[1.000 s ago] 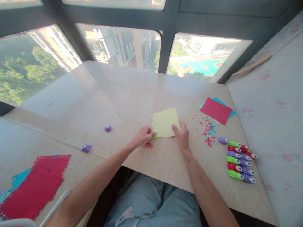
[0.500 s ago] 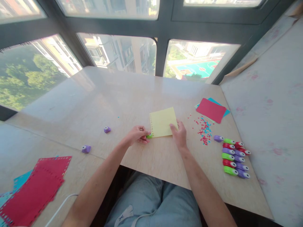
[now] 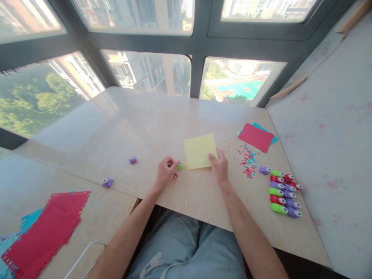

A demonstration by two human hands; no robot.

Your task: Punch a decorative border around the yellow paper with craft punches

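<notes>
My right hand (image 3: 220, 166) grips the right edge of a yellow sheet of paper (image 3: 199, 150), thumb on top. Small punched holes run down the sheet's left edge. Just left of that edge, my left hand (image 3: 167, 170) is closed on a small green craft punch (image 3: 180, 165) with a round eye on it. A narrow gap shows between the punch and the paper. Most of the punch is hidden by my fingers.
Red and blue paper bits (image 3: 249, 161) lie right of my right hand, below stacked coloured sheets (image 3: 255, 137). Several punches (image 3: 277, 192) stand in rows at the right. Two purple punches (image 3: 107, 182) and punched red sheets (image 3: 48, 228) lie left, near a white cable (image 3: 87, 250).
My left hand has drawn the green punch leftward, off the paper's lower left corner. My right hand still holds the sheet in about the same place. The view has tilted slightly.
</notes>
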